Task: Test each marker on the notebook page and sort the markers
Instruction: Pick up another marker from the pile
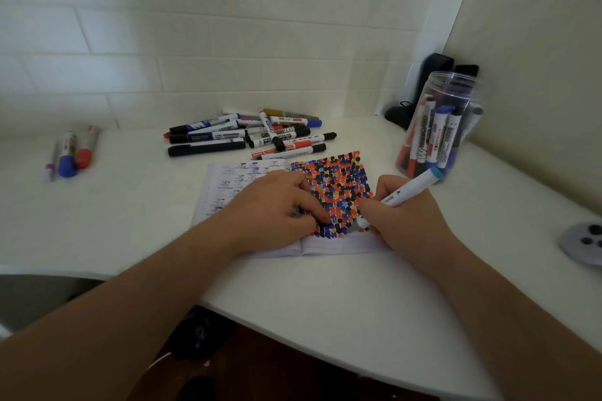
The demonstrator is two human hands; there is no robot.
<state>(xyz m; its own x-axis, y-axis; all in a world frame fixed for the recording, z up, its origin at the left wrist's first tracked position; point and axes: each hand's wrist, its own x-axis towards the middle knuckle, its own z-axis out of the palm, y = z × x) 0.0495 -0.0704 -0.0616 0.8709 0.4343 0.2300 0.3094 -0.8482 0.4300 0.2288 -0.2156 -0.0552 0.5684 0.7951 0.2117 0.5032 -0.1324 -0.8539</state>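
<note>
An open notebook (228, 185) lies on the white table; its right page (338, 179) is crowded with red, blue and black dots. My right hand (410, 221) grips a white marker with a light-blue end (410, 189), tip down on the lower part of that page. My left hand (273, 208) rests on the notebook, fingers curled at the page's left edge; something small and grey seems tucked under them, but I cannot make it out. A pile of several markers (247, 135) lies behind the notebook. Three markers (70, 153) lie apart at the far left.
A clear plastic jar (436, 127) holding several markers stands at the right, close to my right hand. Dark objects (426, 88) sit in the back corner. A grey round device (583, 244) lies at the right edge. The table's curved front edge (293, 329) runs below my forearms.
</note>
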